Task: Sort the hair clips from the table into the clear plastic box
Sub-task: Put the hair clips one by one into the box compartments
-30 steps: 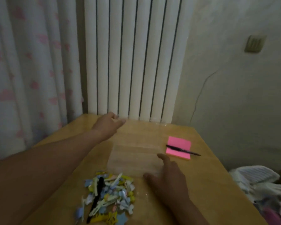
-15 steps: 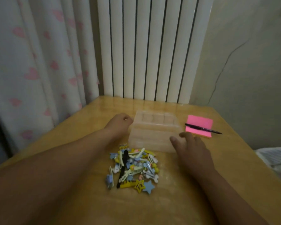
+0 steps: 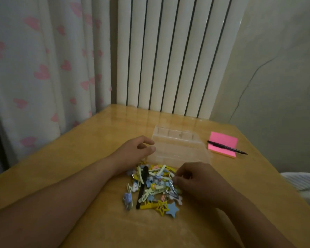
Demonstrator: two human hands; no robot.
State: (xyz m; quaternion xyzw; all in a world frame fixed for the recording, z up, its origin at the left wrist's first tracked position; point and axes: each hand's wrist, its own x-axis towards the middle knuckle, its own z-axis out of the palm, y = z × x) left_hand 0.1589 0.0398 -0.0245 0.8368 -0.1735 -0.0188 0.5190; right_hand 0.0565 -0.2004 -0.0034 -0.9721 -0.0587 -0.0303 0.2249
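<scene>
A pile of small hair clips (image 3: 153, 188) in blue, yellow, white and pink lies on the wooden table, with a long black clip (image 3: 143, 187) across it. Just behind the pile stands the clear plastic box (image 3: 179, 151), open, its dividers faintly visible. My left hand (image 3: 134, 153) is at the box's left end, with thumb and curled fingers gripping that edge. My right hand (image 3: 195, 183) is at the pile's right side, its curled fingertips pinching a clip there. The hand hides that clip's shape.
A pink sticky-note pad (image 3: 223, 146) with a black pen (image 3: 227, 150) across it lies right of the box. A white radiator (image 3: 168, 54) and a heart-patterned curtain (image 3: 43, 68) stand behind the table (image 3: 61, 158). Striped cloth (image 3: 302, 181) lies beyond the right edge.
The box has come nearer to the pile with my left hand at its left end. My right hand left the box's front and dropped onto the pile's right side, fingers curling.
</scene>
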